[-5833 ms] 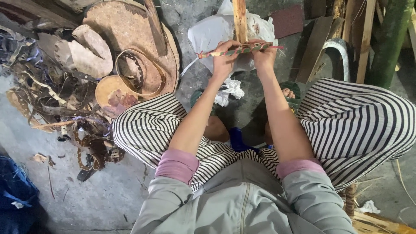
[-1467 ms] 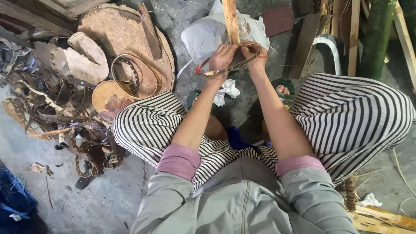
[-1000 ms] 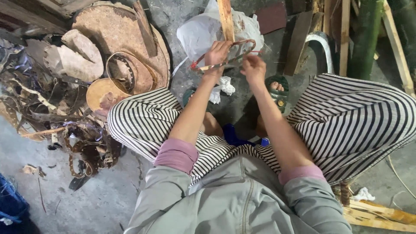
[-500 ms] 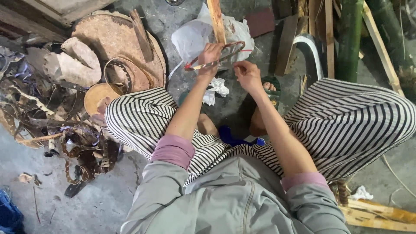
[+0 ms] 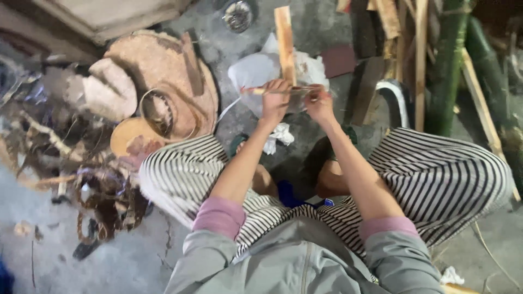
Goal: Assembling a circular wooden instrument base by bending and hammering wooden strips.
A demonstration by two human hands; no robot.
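I sit on the ground in striped trousers with both arms stretched forward. My left hand point(image 5: 275, 100) grips a thin pale strip point(image 5: 256, 91) that lies crosswise. My right hand point(image 5: 318, 103) closes on the same strip at its right end. The strip crosses the near end of a flat wooden slat point(image 5: 284, 38) that points away from me. Under the hands lies a white plastic bag point(image 5: 248, 71). A crumpled white scrap point(image 5: 280, 133) sits on the floor just below my left hand.
Round bark-covered slabs point(image 5: 158, 65) and a woven ring point(image 5: 158, 109) lie at the left, beside a heap of dark scraps point(image 5: 98, 190). Green bamboo poles point(image 5: 449, 65) and wooden laths point(image 5: 419, 54) stand at the right. A curved white object point(image 5: 400, 98) is by my right knee.
My right hand had come off the strip and dropped lower; now it is back up at the strip beside my left hand. The view has shifted slightly.
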